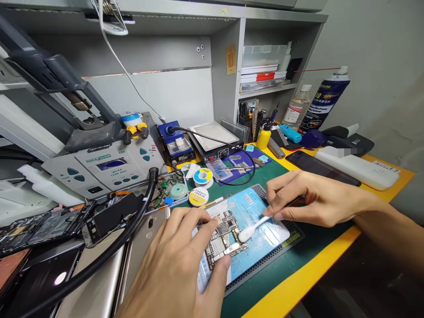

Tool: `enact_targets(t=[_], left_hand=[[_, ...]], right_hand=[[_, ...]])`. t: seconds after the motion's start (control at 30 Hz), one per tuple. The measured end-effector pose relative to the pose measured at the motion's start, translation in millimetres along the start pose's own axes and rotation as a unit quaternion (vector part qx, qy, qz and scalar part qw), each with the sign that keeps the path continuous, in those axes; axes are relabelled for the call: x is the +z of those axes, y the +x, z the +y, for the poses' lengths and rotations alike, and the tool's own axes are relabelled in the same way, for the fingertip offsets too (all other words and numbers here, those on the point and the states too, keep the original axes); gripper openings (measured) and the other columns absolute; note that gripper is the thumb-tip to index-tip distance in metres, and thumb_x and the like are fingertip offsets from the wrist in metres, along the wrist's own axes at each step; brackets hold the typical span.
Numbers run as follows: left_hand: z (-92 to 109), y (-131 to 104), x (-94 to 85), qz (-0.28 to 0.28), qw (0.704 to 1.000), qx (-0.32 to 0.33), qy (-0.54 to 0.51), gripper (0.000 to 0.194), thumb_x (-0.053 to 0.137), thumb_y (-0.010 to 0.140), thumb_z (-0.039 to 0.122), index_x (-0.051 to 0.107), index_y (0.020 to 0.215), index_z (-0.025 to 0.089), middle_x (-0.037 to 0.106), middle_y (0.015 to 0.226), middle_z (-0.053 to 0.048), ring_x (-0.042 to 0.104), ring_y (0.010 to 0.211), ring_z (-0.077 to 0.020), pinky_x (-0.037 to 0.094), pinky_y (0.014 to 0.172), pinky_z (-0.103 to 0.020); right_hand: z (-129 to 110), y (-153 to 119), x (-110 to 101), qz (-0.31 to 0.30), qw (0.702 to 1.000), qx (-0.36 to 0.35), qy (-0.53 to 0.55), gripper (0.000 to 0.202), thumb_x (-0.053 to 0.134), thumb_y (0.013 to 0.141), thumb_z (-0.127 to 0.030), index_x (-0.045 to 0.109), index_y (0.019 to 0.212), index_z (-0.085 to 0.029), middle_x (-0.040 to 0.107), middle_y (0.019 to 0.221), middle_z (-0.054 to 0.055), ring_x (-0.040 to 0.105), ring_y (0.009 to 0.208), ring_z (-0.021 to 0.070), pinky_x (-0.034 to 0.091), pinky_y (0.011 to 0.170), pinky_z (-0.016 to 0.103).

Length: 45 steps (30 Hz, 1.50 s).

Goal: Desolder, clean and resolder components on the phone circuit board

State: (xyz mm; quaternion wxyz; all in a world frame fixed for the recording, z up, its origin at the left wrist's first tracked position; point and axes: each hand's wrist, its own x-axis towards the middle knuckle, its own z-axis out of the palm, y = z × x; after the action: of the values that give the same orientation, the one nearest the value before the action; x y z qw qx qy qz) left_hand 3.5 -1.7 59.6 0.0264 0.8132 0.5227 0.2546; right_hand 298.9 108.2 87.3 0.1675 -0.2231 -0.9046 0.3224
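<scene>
A phone circuit board (pixel 218 247) lies on a light blue plate (pixel 253 254), which rests on a dark perforated mat (pixel 288 240). My left hand (pixel 179 260) holds the board's left part, thumb at its lower edge and fingers at its upper edge. Pinched between the fingers of my right hand (pixel 304 198) is a white swab (pixel 256 226). Its wide white tip touches or sits just over the board's right edge. Part of the board is hidden under my left fingers.
Solder spools (pixel 202 176), a hot-air station (pixel 109 165) and a black hose (pixel 132 232) stand left and behind. Phone parts (pixel 109 216) fill the left side. A yellow bottle (pixel 264 138), a dark phone (pixel 321 168) and a spray can (pixel 326 104) are at the back right.
</scene>
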Motion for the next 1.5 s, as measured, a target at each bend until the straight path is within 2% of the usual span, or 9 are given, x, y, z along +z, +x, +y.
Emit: enact_targets(t=[0.13,0.23,0.37,0.6,0.83,1.1,1.23,1.33,1.5], left_hand=[[-4.4,-10.7,-4.6,-0.04,0.999,0.004,0.016,0.035,0.068,0.091,0.033,0.077,0.124,0.027,0.073,0.127,-0.009,0.068,0.118,-0.0309,0.064,0.096,-0.044],[-5.9,-13.8,-5.7,-0.065,0.998,0.001,0.019,0.034,0.064,0.095,0.033,0.075,0.126,0.028,0.071,0.13,-0.007,0.067,0.119,-0.0295,0.065,0.095,-0.045],[-5.8,-12.5,-5.6,-0.066,0.998,-0.007,0.014,0.032,0.063,0.096,0.033,0.074,0.126,0.028,0.07,0.13,-0.007,0.066,0.122,-0.0293,0.064,0.098,-0.047],[-3.6,-12.1,-5.1,-0.074,0.997,-0.009,0.013,0.033,0.062,0.096,0.033,0.074,0.126,0.026,0.069,0.132,-0.009,0.066,0.123,-0.0314,0.065,0.098,-0.051],[-4.6,-11.4,-4.4,-0.073,0.997,-0.005,0.012,0.033,0.062,0.096,0.032,0.074,0.126,0.027,0.07,0.132,-0.009,0.068,0.121,-0.0308,0.066,0.095,-0.049],[0.9,-12.2,-2.9,-0.068,0.997,-0.035,-0.003,0.033,0.06,0.096,0.031,0.073,0.127,0.027,0.068,0.132,-0.007,0.064,0.126,-0.03,0.062,0.101,-0.05],[-0.5,-12.0,-2.7,-0.068,0.998,-0.01,0.008,0.037,0.061,0.096,0.031,0.072,0.131,0.027,0.069,0.132,-0.008,0.066,0.124,-0.0301,0.064,0.098,-0.049],[-2.9,-12.4,-4.7,-0.068,0.998,-0.002,0.014,0.037,0.062,0.097,0.032,0.072,0.131,0.026,0.069,0.132,-0.009,0.069,0.121,-0.0302,0.066,0.096,-0.048],[-4.8,-12.9,-5.1,-0.068,0.997,0.006,0.021,0.037,0.062,0.097,0.032,0.072,0.131,0.025,0.069,0.133,-0.01,0.067,0.123,-0.0305,0.066,0.098,-0.048]], right_hand=[[-0.9,-1.7,0.6,0.017,1.0,0.005,-0.012,0.021,0.07,0.101,-0.017,0.089,0.106,-0.012,0.077,0.088,0.011,0.072,0.079,0.0179,0.054,0.066,0.024],[-0.4,-2.7,0.7,-0.003,1.0,0.002,-0.005,0.018,0.073,0.1,-0.02,0.09,0.1,-0.016,0.075,0.081,0.008,0.071,0.074,0.0169,0.052,0.061,0.022],[0.7,-2.8,0.7,0.015,1.0,0.014,-0.021,0.021,0.07,0.101,-0.018,0.089,0.106,-0.013,0.077,0.089,0.011,0.072,0.079,0.0184,0.054,0.066,0.024],[-3.0,-1.7,1.0,0.014,0.999,0.01,-0.03,0.023,0.067,0.102,-0.018,0.089,0.106,-0.012,0.076,0.086,0.01,0.069,0.075,0.0168,0.052,0.063,0.023],[-4.7,-5.3,2.7,0.018,0.999,0.011,-0.037,0.024,0.065,0.103,-0.017,0.088,0.109,-0.011,0.075,0.09,0.012,0.069,0.076,0.0181,0.052,0.063,0.024],[-5.2,-3.1,4.6,-0.001,0.999,0.035,-0.038,0.028,0.06,0.107,-0.025,0.085,0.108,-0.011,0.076,0.09,0.013,0.068,0.078,0.0196,0.049,0.064,0.026],[-4.6,1.4,4.6,-0.026,0.997,0.059,-0.033,0.036,0.055,0.112,-0.037,0.079,0.097,-0.014,0.073,0.081,0.007,0.061,0.067,0.0163,0.043,0.061,0.027],[-4.0,2.1,3.9,-0.042,0.996,0.071,-0.025,0.045,0.05,0.114,-0.045,0.079,0.098,-0.014,0.071,0.076,0.005,0.058,0.064,0.016,0.04,0.058,0.028],[-3.4,0.5,3.3,-0.046,0.996,0.077,-0.018,0.045,0.05,0.113,-0.044,0.078,0.096,-0.014,0.071,0.076,0.005,0.059,0.065,0.0169,0.04,0.058,0.029]])
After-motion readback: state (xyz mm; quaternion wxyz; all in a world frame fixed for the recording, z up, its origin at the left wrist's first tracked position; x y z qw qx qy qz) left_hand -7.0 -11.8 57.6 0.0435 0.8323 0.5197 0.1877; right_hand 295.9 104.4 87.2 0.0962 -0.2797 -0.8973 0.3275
